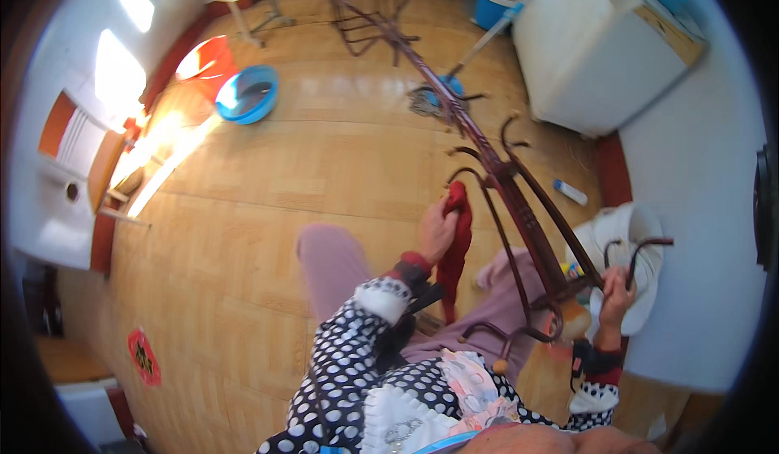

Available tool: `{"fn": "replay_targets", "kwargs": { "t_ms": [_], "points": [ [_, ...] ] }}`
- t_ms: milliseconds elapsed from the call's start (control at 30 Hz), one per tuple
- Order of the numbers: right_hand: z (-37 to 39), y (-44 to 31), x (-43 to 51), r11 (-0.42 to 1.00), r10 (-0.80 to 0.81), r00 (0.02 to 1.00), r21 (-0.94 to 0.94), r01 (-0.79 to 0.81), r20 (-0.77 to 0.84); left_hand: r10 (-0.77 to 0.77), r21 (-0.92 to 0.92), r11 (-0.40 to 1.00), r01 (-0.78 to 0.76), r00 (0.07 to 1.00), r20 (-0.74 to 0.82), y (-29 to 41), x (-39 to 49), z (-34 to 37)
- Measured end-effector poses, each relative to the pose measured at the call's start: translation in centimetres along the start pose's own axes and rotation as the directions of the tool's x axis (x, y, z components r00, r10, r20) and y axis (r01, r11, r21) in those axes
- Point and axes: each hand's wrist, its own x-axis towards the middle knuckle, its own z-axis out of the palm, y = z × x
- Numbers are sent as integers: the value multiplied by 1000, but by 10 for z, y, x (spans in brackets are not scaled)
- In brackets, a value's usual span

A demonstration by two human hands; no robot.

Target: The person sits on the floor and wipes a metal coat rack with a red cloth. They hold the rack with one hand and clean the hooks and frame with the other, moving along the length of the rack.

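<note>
A dark reddish-brown standing coat rack point(517, 204) with curved hooks runs slantwise from my lap toward the far wall, its nearer end beside my right thigh. My right hand point(616, 299) grips one of its bars close to a curved hook at the right. In my left hand point(437, 229) is a bunched red cloth point(461, 241), its loose end hanging down between my knees. The cloth is close to a hook of the rack; whether they touch, I cannot tell. A rounded beige thing point(575, 319) shows partly behind the rack's lower end.
A mop point(435, 96) lies under the rack, its pole leaning toward a white cabinet-like box point(596, 46). A white bucket point(648, 235) stands right of me, near a blue-and-white tube point(570, 192). Left are a blue basin point(248, 96), an orange-red container point(210, 61) and a chair point(106, 162).
</note>
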Motion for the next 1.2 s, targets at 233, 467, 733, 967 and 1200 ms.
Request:
{"fn": "replay_targets", "kwargs": {
  "t_ms": [233,467,733,967,1200],
  "points": [
    [3,-4,3,986,98,995,139,-95,-22,-38,506,861,53,998,-40,55,72,5],
    [3,4,3,975,108,993,201,-98,-38,-31,278,958,72,988,-151,55,60,19],
    [5,3,8,986,59,998,156,-52,-35,147,228,964,-139,989,-16,54,16,23],
    [3,8,9,981,41,999,190,-40,-3,275,329,871,-365,917,290,97,3,8],
    [10,15,14,993,79,997,88,-77,-16,12,382,819,-429,677,736,112,-33,25]
  ]
}}
